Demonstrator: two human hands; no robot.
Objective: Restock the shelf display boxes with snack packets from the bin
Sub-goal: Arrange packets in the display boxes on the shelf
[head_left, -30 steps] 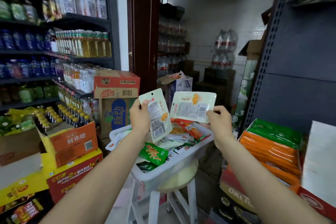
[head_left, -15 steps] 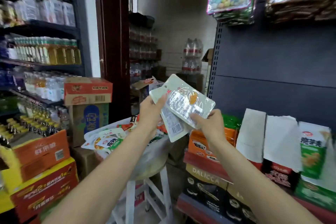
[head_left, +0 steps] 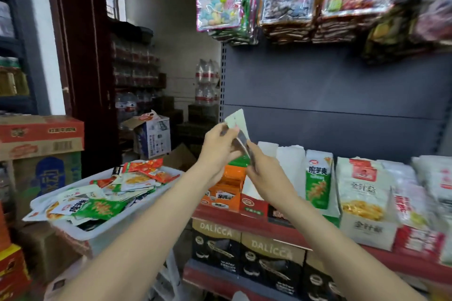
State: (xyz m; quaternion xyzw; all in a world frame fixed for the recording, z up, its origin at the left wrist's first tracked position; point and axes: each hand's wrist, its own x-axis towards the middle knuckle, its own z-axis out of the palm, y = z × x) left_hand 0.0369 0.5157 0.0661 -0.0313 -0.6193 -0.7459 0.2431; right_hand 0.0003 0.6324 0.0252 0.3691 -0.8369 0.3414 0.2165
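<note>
In the head view, the two snack packets (head_left: 238, 133), held apart a second ago, are now pressed together edge-on above the orange display box (head_left: 226, 189), gripped by left hand (head_left: 217, 146) and right hand (head_left: 263, 170); the bin (head_left: 97, 232) sits further left.

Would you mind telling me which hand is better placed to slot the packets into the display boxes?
Probably the right hand: it holds the packets directly above the orange box on the shelf, while the left hand sits nearer the bin.

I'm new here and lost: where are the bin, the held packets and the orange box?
bin (head_left: 117, 223): head view, white front rim.
packets (head_left: 238, 121): head view, pale top corner.
orange box (head_left: 226, 193): head view, front face.
</note>
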